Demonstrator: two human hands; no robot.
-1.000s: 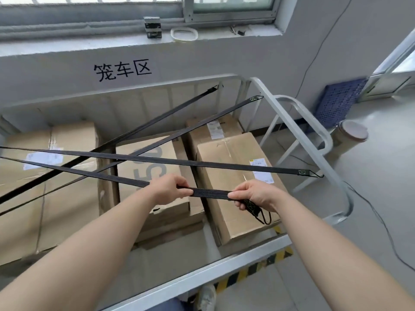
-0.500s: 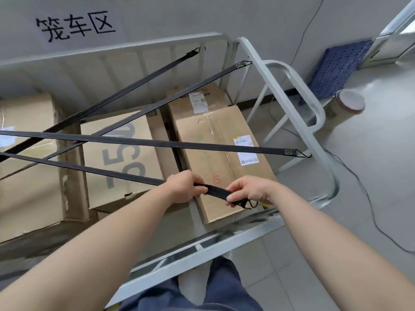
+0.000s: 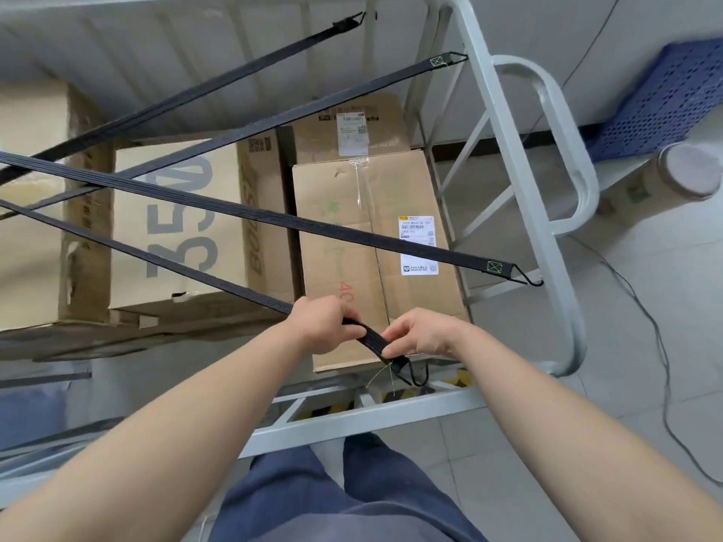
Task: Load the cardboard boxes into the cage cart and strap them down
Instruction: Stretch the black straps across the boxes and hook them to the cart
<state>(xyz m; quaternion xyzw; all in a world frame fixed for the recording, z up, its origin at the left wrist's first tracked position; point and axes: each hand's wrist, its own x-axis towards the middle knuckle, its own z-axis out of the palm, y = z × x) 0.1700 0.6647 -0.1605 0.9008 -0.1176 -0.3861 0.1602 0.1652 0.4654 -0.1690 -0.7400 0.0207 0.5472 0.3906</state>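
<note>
Both hands hold one flat, ribbed black elastic strap above the taped cardboard boxes in the grey tubular steel cage cart. The left hand wraps it in curled fingers; the right hand pinches its end by the bare wire hook.

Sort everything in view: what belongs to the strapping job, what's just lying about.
Job: left hand, right hand, held strap, its hook, other straps, cardboard boxes, cage cart.
Lying about: blue perforated panel, capped cardboard drum.
</note>
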